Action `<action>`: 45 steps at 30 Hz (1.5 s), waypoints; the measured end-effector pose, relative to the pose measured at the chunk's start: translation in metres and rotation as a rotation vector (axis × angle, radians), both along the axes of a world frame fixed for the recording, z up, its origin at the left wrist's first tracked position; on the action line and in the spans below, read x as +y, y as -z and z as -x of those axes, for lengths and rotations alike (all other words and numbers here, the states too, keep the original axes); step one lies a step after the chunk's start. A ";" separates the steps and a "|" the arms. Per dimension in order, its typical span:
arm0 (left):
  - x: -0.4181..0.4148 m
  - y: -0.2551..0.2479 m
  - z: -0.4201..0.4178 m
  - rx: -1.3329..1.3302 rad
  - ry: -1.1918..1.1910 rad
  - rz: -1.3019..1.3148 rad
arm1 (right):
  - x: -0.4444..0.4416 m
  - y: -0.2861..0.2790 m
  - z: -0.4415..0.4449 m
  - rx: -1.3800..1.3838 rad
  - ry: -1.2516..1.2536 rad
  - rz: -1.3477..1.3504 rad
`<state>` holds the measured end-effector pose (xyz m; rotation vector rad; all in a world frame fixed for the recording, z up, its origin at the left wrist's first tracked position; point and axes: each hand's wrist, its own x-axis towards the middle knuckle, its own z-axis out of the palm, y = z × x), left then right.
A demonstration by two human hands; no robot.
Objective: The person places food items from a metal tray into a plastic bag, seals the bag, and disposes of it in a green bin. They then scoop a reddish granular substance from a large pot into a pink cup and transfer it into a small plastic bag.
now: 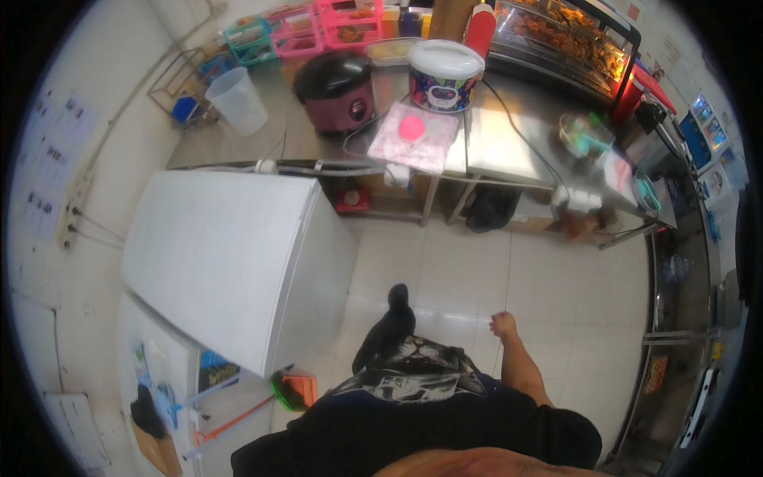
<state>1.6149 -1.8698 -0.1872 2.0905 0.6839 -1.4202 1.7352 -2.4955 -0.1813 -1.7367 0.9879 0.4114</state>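
Note:
My right hand (503,325) hangs over the tiled floor (548,286), fingers curled in and nothing visible in them. It touches nothing. My left hand is out of view. Before me runs a steel worktable (274,134). On it stand a purple rice cooker with a black lid (335,92) and a flower-patterned rice cooker with a white lid (444,74). In front of the patterned cooker lies a pink-and-white sheet (405,149) with a round pink object (411,127) on top. A translucent plastic bucket (237,101) is at the left.
A white chest freezer (220,256) fills the left side. Behind it lies a red-handled dustpan (298,390). A heated display case (560,42) holds fried food. Cables and a power strip (577,198) run along the table edge; a black bag (492,208) sits underneath. Glass-fronted cabinets (679,280) line the right.

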 end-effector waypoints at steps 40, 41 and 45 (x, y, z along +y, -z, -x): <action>-0.219 -0.289 -0.774 -1.303 0.486 0.950 | 0.164 -0.163 -0.560 -0.030 -0.233 0.275; -0.200 -0.295 -0.770 -1.281 0.378 0.987 | 0.159 -0.156 -0.555 -0.081 -0.116 0.044; -0.105 -0.302 -0.743 -1.296 0.131 0.857 | 0.214 -0.256 -0.570 -0.589 0.101 -0.238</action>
